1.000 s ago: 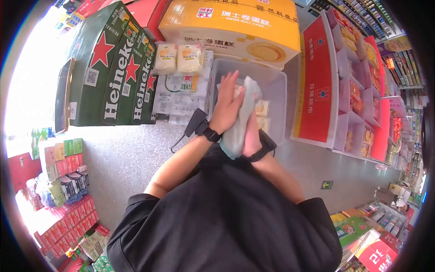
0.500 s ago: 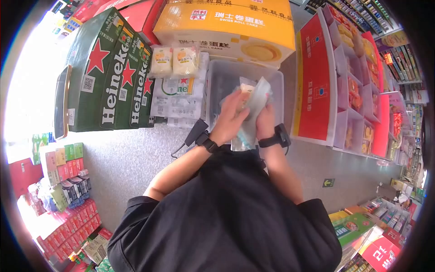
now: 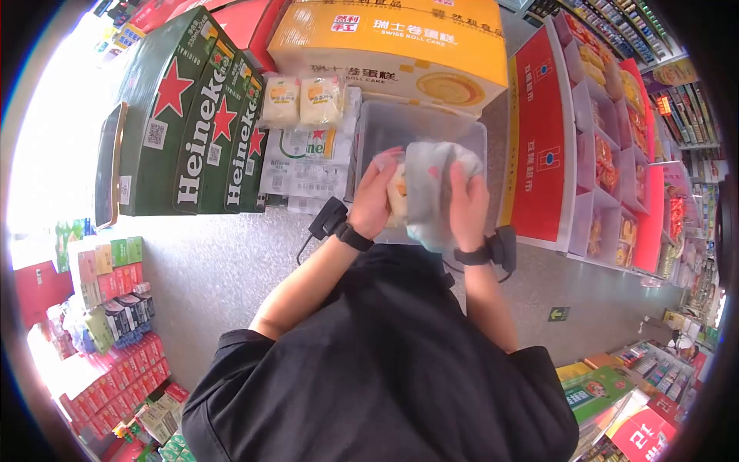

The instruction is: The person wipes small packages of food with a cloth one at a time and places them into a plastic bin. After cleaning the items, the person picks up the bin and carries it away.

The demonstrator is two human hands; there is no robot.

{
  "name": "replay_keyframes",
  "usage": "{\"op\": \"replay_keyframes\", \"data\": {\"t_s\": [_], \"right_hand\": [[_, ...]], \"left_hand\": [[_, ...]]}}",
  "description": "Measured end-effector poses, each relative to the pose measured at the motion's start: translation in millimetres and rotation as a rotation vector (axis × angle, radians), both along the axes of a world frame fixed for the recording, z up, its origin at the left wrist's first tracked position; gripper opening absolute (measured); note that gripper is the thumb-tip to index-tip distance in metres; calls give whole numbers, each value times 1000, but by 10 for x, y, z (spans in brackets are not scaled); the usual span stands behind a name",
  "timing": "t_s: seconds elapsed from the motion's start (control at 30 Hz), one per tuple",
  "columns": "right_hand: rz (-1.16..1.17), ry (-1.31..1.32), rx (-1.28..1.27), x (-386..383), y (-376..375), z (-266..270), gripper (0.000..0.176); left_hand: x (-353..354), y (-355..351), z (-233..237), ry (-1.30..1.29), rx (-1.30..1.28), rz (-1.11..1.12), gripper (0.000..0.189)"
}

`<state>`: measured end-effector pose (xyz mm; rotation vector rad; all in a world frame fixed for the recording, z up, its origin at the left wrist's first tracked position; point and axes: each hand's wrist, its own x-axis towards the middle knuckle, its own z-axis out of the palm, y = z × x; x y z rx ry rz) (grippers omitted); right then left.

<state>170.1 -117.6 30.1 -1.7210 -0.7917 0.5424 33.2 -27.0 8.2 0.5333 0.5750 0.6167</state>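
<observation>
Remotely, I'm holding a wrapped packet [image 3: 397,194] in my curled left hand [image 3: 372,203]. My loosely bent right hand [image 3: 469,212] is gripping a cloudy bag [image 3: 423,185] against it, likely steadying both over the tub [image 3: 385,122].

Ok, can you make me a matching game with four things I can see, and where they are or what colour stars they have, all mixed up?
Things:
1. green boxes
2. yellow cake box
3. two small packets
4. pale wrapping

Places and colours:
A. touching the right hand
B. on top of the white packs
C. have big red stars
D. just beyond the plastic tub

Right pairs: 1-C, 2-D, 3-B, 4-A
</observation>
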Motion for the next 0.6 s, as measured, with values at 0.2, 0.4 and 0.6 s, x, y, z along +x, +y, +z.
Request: {"op": "replay_keyframes", "data": {"t_s": [0.2, 0.4, 0.6], "right_hand": [[150, -779, -133, -341, 224, 107, 27], [348, -853, 106, -368, 129, 199, 22], [435, -272, -147, -303, -319, 329, 27]], "left_hand": [[149, -138, 125, -59, -27, 2, 46], [39, 134, 108, -61, -191, 64, 41], [-67, 176, 171, -80, -195, 112, 41]]}}
